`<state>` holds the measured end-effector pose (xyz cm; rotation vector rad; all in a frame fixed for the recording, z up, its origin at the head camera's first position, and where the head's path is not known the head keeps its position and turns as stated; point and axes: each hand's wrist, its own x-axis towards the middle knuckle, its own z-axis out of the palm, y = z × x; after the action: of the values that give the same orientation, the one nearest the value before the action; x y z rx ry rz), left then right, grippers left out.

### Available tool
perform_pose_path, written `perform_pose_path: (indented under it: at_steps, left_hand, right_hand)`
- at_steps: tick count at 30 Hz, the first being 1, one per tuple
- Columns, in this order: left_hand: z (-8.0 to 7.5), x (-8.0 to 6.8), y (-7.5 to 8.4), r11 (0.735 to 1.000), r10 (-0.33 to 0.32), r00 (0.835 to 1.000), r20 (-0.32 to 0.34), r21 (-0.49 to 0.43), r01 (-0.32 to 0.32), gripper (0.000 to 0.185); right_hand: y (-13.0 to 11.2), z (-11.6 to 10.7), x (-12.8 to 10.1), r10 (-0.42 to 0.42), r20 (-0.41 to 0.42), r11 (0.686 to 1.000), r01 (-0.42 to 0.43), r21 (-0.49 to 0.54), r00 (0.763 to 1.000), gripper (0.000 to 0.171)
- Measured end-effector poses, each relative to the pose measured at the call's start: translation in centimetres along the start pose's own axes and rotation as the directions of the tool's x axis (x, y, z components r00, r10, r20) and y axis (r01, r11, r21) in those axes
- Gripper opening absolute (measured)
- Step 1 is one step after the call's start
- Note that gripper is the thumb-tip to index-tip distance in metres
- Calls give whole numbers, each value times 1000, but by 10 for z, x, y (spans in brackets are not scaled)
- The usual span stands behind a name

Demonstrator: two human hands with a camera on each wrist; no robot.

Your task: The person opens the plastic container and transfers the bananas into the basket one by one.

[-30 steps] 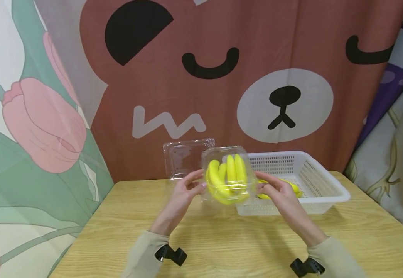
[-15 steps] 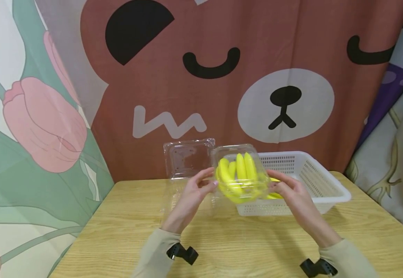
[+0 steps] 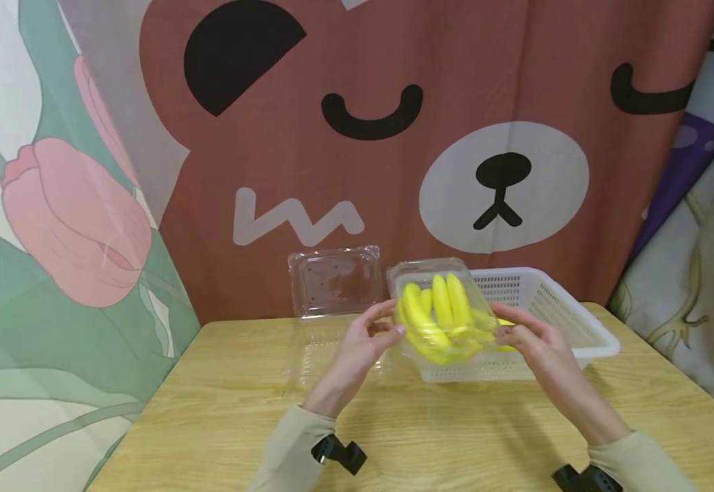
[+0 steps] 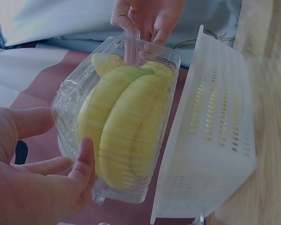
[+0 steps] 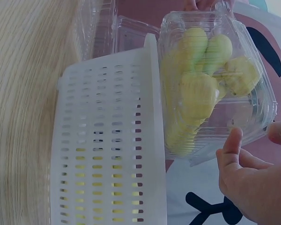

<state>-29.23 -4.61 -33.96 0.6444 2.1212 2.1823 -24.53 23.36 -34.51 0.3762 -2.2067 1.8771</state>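
Item: clear clamshell box [image 3: 439,311], thin glossy ribbed plastic, rounded corners, holding a bunch of smooth yellow bananas [image 3: 436,316]. Held aloft between both sets of fingers: left hand [image 3: 365,342] grips one end, right hand [image 3: 531,339] pinches the other.

Change: over the last second the box has travelled rightward, from beside the white basket [image 3: 568,321] to above its near rim; transfer into it appears under way.

Basket: rigid perforated plastic, rectangular. Beyond the left fingers: an empty open clamshell [image 3: 332,283]. Table [image 3: 209,417]: pale woodgrain.
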Motion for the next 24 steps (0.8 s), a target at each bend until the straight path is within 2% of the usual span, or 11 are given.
perform_pose_path:
  at_steps: [9, 24]
  left_hand:
    - [7, 0, -2, 1000, 7, 1000, 10, -15, -7, 55]
    - [0, -6, 7, 1000, -25, 999, 42, -10, 26, 55]
  right_hand:
    - [2, -7, -1, 37, -7, 999, -37, 32, 999, 47]
    - [-1, -5, -10, 11, 5, 1000, -11, -14, 1000, 44]
